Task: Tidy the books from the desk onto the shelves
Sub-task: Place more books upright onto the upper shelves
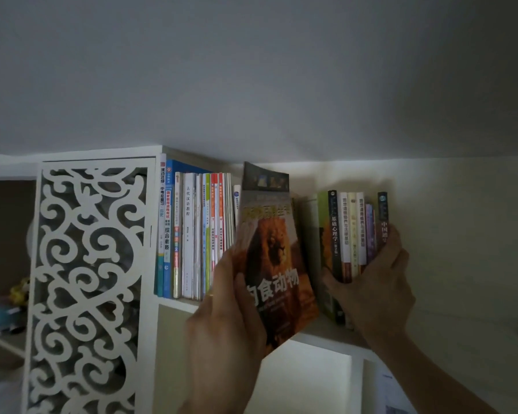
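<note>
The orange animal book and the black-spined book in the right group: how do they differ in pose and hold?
The orange animal book tilts, cover facing out, in the gap, gripped by the left hand. The black-spined book stands upright, spine out, packed among others that the right hand clasps together. Both are on the same shelf.

A home study corner: white shelf [177,303] of schoolbooks [192,234], fretwork panel [87,279], toys [3,306].

On the shelf [317,331], a tilted book [274,255] stands between two upright rows [196,234] [352,234].
</note>
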The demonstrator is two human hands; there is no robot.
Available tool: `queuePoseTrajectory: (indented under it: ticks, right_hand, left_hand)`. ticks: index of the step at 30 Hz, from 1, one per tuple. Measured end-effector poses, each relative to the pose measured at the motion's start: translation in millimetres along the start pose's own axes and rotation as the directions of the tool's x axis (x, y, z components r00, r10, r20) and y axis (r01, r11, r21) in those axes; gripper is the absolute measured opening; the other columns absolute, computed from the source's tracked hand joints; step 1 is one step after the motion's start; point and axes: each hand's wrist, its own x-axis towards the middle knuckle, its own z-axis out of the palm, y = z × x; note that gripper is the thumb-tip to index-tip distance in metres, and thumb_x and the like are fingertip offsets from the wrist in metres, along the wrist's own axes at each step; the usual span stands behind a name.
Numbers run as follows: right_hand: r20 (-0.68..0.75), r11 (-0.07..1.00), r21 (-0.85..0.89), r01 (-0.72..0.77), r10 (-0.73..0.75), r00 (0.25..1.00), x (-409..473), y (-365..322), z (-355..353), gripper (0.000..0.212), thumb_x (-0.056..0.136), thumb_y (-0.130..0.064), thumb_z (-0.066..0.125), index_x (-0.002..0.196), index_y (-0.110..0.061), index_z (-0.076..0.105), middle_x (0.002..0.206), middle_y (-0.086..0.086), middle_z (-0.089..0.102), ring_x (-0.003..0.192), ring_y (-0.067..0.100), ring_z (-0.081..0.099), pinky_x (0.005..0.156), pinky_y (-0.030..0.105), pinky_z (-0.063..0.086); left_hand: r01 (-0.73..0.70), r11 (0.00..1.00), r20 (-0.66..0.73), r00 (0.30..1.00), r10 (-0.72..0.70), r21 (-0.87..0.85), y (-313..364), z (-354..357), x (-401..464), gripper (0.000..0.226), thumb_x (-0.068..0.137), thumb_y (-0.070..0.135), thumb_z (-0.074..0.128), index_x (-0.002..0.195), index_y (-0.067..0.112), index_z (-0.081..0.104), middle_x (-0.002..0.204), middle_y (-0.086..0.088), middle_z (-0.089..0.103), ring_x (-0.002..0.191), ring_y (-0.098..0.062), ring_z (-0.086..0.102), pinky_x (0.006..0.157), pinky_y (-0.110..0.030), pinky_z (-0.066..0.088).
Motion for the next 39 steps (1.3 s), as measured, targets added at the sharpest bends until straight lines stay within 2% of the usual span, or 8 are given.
queuePoseTrajectory:
  ticks: [3, 7, 13, 19, 23, 26, 31, 39]
  right_hand:
    - [-0.01, 0.999, 0.025, -0.027, 0.028, 1.0, 1.3, 7.4, -8.6, 0.127, 0.056, -0.053, 0.09, 0.153, -0.016, 0.016, 0.127, 0.017, 0.047, 0.095, 0.042, 0.062, 0.068, 0.051, 0.059]
    - [-0.027, 0.997, 0.028, -0.066, 0.067, 0.997, 2.5, 8.5, -14.3, 0.126, 0.057, -0.049, 0.091, 0.153, -0.018, 0.016, 0.132, 0.021, 0.046, 0.101, 0.048, 0.06, 0.072, 0.053, 0.055]
    - [-0.002, 0.992, 0.063, -0.105, 0.106, 0.994, 3.0, 4.7, -16.6, 0.129, 0.054, -0.053, 0.091, 0.154, -0.026, 0.015, 0.144, 0.019, 0.039, 0.116, 0.05, 0.055, 0.086, 0.06, 0.051]
    - [0.02, 0.988, 0.067, -0.137, 0.136, 0.99, 5.7, 4.7, -14.3, 0.135, 0.053, -0.053, 0.092, 0.155, -0.026, 0.009, 0.148, 0.015, 0.035, 0.124, 0.048, 0.051, 0.093, 0.064, 0.048]
    - [0.021, 0.991, 0.053, -0.125, 0.124, 0.992, 3.6, 4.9, -14.7, 0.133, 0.054, -0.052, 0.091, 0.155, -0.026, 0.008, 0.146, 0.013, 0.034, 0.125, 0.047, 0.05, 0.092, 0.064, 0.05]
    - [-0.008, 0.996, 0.023, -0.084, 0.085, 0.996, 1.0, 2.4, -13.6, 0.129, 0.057, -0.05, 0.091, 0.154, -0.026, 0.01, 0.142, 0.016, 0.034, 0.12, 0.05, 0.051, 0.086, 0.064, 0.052]
    - [-0.016, 0.999, -0.021, -0.029, 0.029, 0.999, -3.2, -5.7, -7.0, 0.123, 0.063, -0.059, 0.083, 0.155, -0.022, 0.011, 0.137, 0.02, 0.035, 0.12, 0.05, 0.047, 0.076, 0.062, 0.054]
    - [0.021, 0.959, -0.282, -0.01, 0.016, 1.0, -18.8, -38.0, 14.6, 0.159, 0.045, -0.104, 0.049, 0.159, -0.003, 0.004, 0.143, 0.034, 0.038, 0.129, 0.051, 0.043, 0.104, 0.069, 0.036]
  left_hand:
    - [-0.055, 0.997, 0.05, 0.997, 0.057, -0.046, 10.6, 27.4, 3.4, 0.069, 0.108, 0.059, 0.012, 0.137, 0.01, 0.052, 0.077, 0.007, 0.069, 0.054, -0.004, 0.067, 0.042, -0.014, 0.053]
    - [-0.139, 0.99, 0.152, 0.979, 0.134, 0.022, 5.6, 68.0, -2.4, 0.072, 0.095, 0.05, 0.057, 0.151, 0.011, 0.033, 0.112, -0.002, 0.073, 0.08, -0.009, 0.075, 0.06, -0.024, 0.063]
    - [-0.078, 0.991, 0.157, 0.983, 0.094, -0.107, 23.5, 88.8, -0.8, 0.058, 0.104, 0.056, 0.006, 0.156, 0.031, 0.017, 0.135, 0.0, 0.064, 0.093, -0.007, 0.072, 0.077, -0.025, 0.062]
    - [0.062, 0.994, 0.397, 0.918, -0.021, -0.091, 25.5, 101.7, -2.1, 0.076, 0.09, 0.058, 0.001, 0.161, 0.034, -0.009, 0.131, 0.001, 0.064, 0.101, -0.011, 0.068, 0.091, -0.027, 0.058]
    - [0.133, 0.989, 0.423, 0.901, -0.095, -0.059, 24.6, 101.6, 2.4, 0.07, 0.109, 0.046, 0.029, 0.162, 0.028, -0.013, 0.145, -0.003, 0.056, 0.119, -0.014, 0.065, 0.102, -0.028, 0.051]
    - [0.061, 0.998, 0.283, 0.958, -0.049, -0.035, 11.4, 95.5, -0.4, 0.069, 0.102, 0.05, 0.021, 0.16, 0.026, -0.008, 0.127, 0.0, 0.07, 0.095, -0.007, 0.073, 0.085, -0.023, 0.06]
    - [0.02, 0.999, -0.028, 0.999, -0.021, -0.028, -15.2, 47.7, -1.4, 0.047, 0.109, 0.041, 0.025, 0.141, 0.015, 0.047, 0.055, 0.008, 0.06, 0.036, -0.003, 0.054, 0.034, -0.017, 0.048]
    - [0.147, 0.981, -0.114, 0.985, -0.133, 0.124, -32.7, -1.8, -0.1, 0.039, 0.089, 0.017, 0.058, 0.127, 0.007, 0.052, 0.054, 0.018, 0.03, 0.039, 0.008, 0.017, 0.049, -0.002, 0.013]
